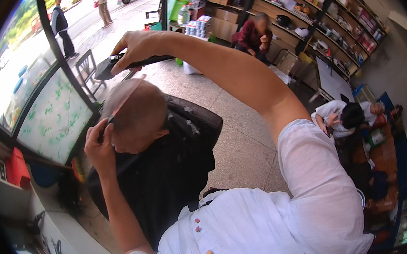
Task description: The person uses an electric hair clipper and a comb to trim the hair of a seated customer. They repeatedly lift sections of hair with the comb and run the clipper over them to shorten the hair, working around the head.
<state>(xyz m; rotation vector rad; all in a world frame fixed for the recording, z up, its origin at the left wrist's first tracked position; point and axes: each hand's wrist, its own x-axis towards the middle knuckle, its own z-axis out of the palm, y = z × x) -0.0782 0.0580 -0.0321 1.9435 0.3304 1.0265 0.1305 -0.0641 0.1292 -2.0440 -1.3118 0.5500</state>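
A person with very short grey hair (136,111) sits in front of me, draped in a black barber's cape (168,164). Pale hair clippings lie on the cape's shoulder. My left hand (101,149) pinches the dark end of a comb (128,98) beside the head; its thin pinkish length slants up across the hair. Above the crown, my right hand (137,46) is wrapped around a black and grey hair clipper (106,69), its blade end pointing left. The clipper appears apart from the hair. My right arm is raised and bent over the head.
A wooden chair (89,72) stands by the glass doorway at left. The white counter (73,247) runs along my lower left. Stocked shelves (294,5) line the back, with a seated person (255,35) before them. More people sit at the brown table (387,173) on the right.
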